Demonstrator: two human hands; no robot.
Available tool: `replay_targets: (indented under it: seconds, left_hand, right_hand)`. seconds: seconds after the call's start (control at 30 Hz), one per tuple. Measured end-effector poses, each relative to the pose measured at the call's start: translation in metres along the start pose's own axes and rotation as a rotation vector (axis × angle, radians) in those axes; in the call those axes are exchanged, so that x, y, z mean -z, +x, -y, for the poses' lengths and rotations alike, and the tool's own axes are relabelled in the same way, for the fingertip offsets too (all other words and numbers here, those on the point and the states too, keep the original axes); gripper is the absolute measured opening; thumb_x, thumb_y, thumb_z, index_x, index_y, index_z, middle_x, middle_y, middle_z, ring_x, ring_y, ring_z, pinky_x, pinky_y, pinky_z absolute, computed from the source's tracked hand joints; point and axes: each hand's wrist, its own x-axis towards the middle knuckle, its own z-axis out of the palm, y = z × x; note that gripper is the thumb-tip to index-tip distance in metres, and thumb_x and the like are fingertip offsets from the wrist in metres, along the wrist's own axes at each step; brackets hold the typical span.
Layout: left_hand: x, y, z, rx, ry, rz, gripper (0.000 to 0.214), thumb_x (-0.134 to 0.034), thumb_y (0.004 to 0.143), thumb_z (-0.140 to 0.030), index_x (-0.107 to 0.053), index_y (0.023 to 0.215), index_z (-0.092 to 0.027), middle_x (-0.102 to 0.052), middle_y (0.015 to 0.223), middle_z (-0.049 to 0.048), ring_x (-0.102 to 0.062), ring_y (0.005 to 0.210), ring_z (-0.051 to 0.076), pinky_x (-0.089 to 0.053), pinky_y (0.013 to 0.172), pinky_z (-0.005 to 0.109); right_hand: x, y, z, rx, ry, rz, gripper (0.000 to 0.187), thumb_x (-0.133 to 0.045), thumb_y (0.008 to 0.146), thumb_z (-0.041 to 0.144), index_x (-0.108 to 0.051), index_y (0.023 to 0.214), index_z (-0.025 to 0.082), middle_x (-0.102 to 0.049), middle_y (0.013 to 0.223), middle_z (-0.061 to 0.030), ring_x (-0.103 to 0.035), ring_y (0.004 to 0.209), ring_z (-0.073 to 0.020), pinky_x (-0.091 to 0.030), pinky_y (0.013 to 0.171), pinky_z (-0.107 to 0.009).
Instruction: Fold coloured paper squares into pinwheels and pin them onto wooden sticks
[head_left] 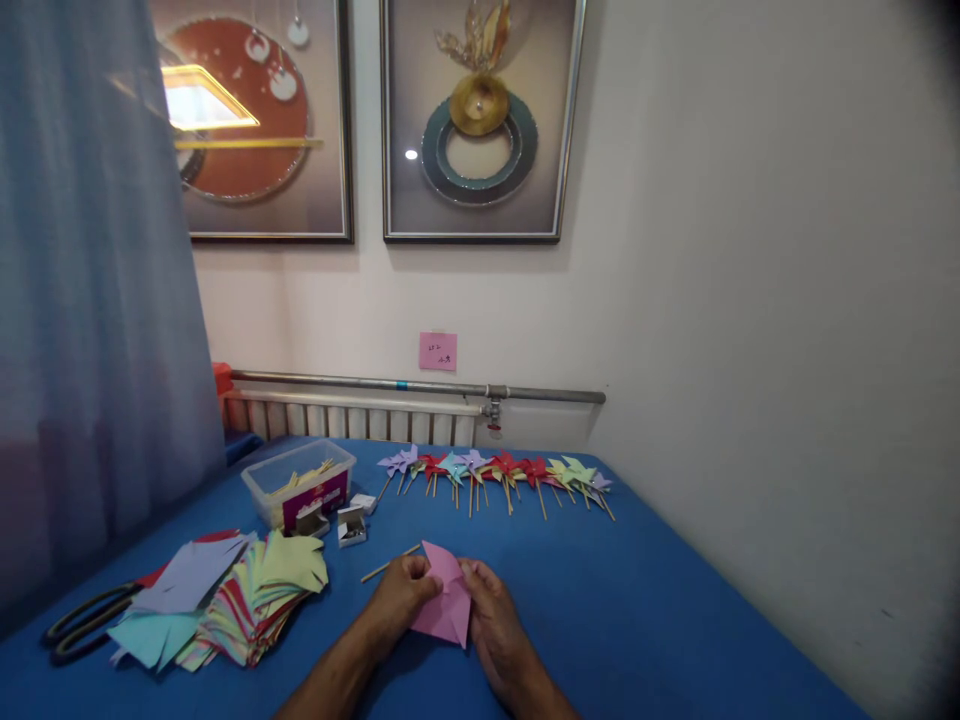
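A pink paper square (444,612), cut in from its corners and partly folded, is held up between both hands over the blue table. My left hand (405,597) pinches it at the left, thumb near the middle of the sheet. Fingers of my right hand (491,610) close on its upper right edge. Just beyond my left hand a thin wooden stick (375,573) lies on the cloth. Left of the hands rests a thick stack of cut multicoloured paper squares (251,605), with lilac sheets (191,572) and light blue sheets (159,636) beside it.
A clear plastic tub (259,487) of wooden sticks stands behind the stack, near a small open box (351,526). Scissors (86,620) lie far left, partly under paper. Finished paper pinwheels (506,466) line the back of the blue table (637,620). A radiator (352,418) stands behind.
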Motion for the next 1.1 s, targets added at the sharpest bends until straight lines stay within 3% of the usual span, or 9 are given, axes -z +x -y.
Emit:
replay_targets:
  seconds: [0.27, 0.47, 0.57, 0.7, 0.8, 0.97, 1.1]
  left_hand:
    - [0.000, 0.001, 0.001, -0.001, 0.012, -0.012, 0.036, -0.077, 0.057, -0.039, -0.047, 0.059, -0.021, -0.047, 0.052, -0.0054, -0.036, 0.048, 0.008, -0.024, 0.052, 0.025]
    - [0.000, 0.001, 0.002, 0.006, -0.008, -0.005, 0.030, -0.074, 0.058, -0.038, -0.050, 0.060, -0.020, -0.049, 0.053, -0.0044, -0.037, 0.049, 0.009, -0.025, 0.054, 0.026]
    - [0.001, 0.001, 0.002, 0.003, -0.020, 0.002, 0.031, -0.075, 0.058, -0.040, -0.052, 0.061, -0.020, -0.051, 0.054, -0.0039, -0.039, 0.050, 0.009, -0.026, 0.055, 0.026]
    - [0.002, 0.002, 0.002, 0.006, -0.023, 0.012, 0.032, -0.076, 0.058, -0.041, -0.053, 0.062, -0.019, -0.051, 0.055, -0.0039, -0.039, 0.050, 0.009, -0.026, 0.056, 0.027]
    - [0.002, 0.003, 0.003, 0.013, -0.006, 0.008, 0.033, -0.076, 0.057, -0.041, -0.052, 0.061, -0.020, -0.051, 0.054, -0.0039, -0.039, 0.050, 0.009, -0.026, 0.056, 0.027]
    - [0.001, 0.005, 0.005, 0.004, 0.007, 0.008, 0.033, -0.076, 0.056, -0.040, -0.050, 0.060, -0.020, -0.049, 0.053, -0.0043, -0.038, 0.049, 0.009, -0.025, 0.054, 0.026]
    - [-0.001, 0.004, 0.005, -0.020, 0.004, 0.019, 0.037, -0.077, 0.056, -0.040, -0.046, 0.057, -0.021, -0.046, 0.051, -0.0054, -0.035, 0.048, 0.007, -0.023, 0.052, 0.025]
  right_hand:
    - [0.004, 0.003, -0.005, -0.003, -0.028, 0.027, 0.046, -0.086, 0.075, 0.055, -0.070, 0.098, 0.019, -0.073, 0.085, -0.0031, -0.068, 0.078, -0.0209, -0.051, 0.077, -0.033]
    - [0.010, 0.007, -0.009, -0.013, 0.004, -0.094, 0.065, -0.092, 0.063, 0.059, -0.068, 0.110, 0.022, -0.074, 0.093, -0.0040, -0.071, 0.087, -0.0253, -0.054, 0.080, -0.037]
    - [0.007, 0.004, -0.006, -0.003, 0.000, -0.129, 0.063, -0.091, 0.063, 0.063, -0.069, 0.107, 0.023, -0.074, 0.095, -0.0043, -0.071, 0.091, -0.0261, -0.054, 0.081, -0.036]
    - [0.000, 0.000, 0.002, -0.026, -0.024, -0.023, 0.048, -0.088, 0.071, 0.058, -0.069, 0.093, 0.020, -0.073, 0.087, -0.0041, -0.070, 0.086, -0.0247, -0.053, 0.077, -0.034]
    - [-0.003, -0.002, 0.006, -0.047, -0.013, 0.001, 0.045, -0.090, 0.071, 0.053, -0.070, 0.094, 0.019, -0.074, 0.088, -0.0048, -0.070, 0.086, -0.0244, -0.053, 0.077, -0.034]
    - [0.003, -0.001, 0.006, -0.061, 0.042, -0.092, 0.063, -0.096, 0.063, 0.045, -0.068, 0.115, 0.022, -0.075, 0.095, -0.0032, -0.071, 0.089, -0.0242, -0.054, 0.080, -0.035]
    - [0.009, 0.003, 0.000, -0.061, 0.069, -0.112, 0.070, -0.098, 0.060, 0.035, -0.064, 0.120, 0.022, -0.075, 0.096, -0.0033, -0.073, 0.093, -0.0252, -0.054, 0.088, -0.038]
